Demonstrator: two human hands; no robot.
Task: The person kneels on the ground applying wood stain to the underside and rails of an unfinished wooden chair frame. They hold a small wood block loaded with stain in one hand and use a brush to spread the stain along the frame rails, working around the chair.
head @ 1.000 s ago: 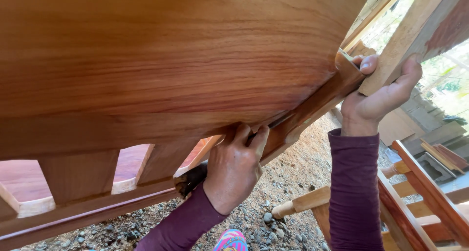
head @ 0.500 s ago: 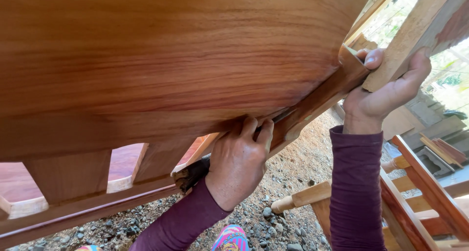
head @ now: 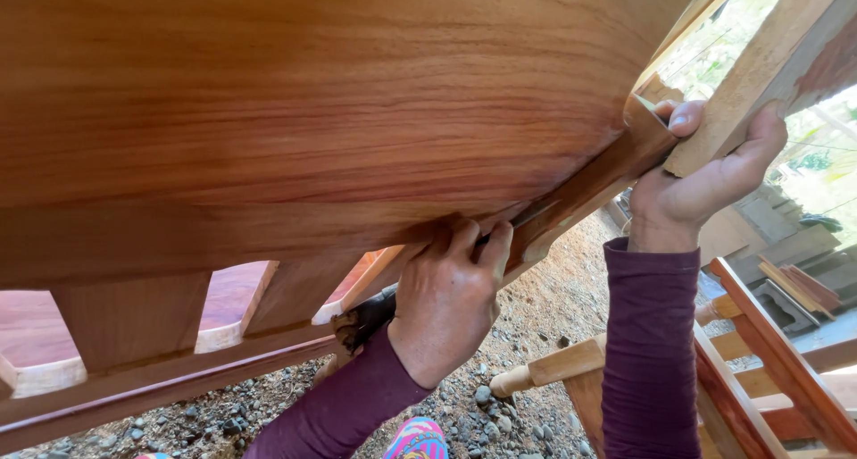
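A large reddish-brown wooden panel (head: 339, 93) fills the upper left of the head view, with slats and a lower rail (head: 178, 370) under it. My left hand (head: 446, 298) is closed around a thin dark tool (head: 513, 222), perhaps a chisel, whose tip lies in the joint beneath the panel. Its dark handle end (head: 366, 316) sticks out behind the wrist. My right hand (head: 705, 178) grips the end of a slanted wooden rail (head: 589, 187) where it meets a pale beam (head: 759, 75). Both arms wear purple sleeves.
Gravel ground (head: 527, 334) lies below. A wooden frame with a round peg (head: 553, 365) stands at lower right. Stacked boards (head: 794, 285) and a building are at the far right. A bright patterned shoe (head: 415, 441) shows at the bottom.
My left hand has shifted slightly right along the joint with the tool. My right hand has kept its hold on the rail end; the view has shifted a little.
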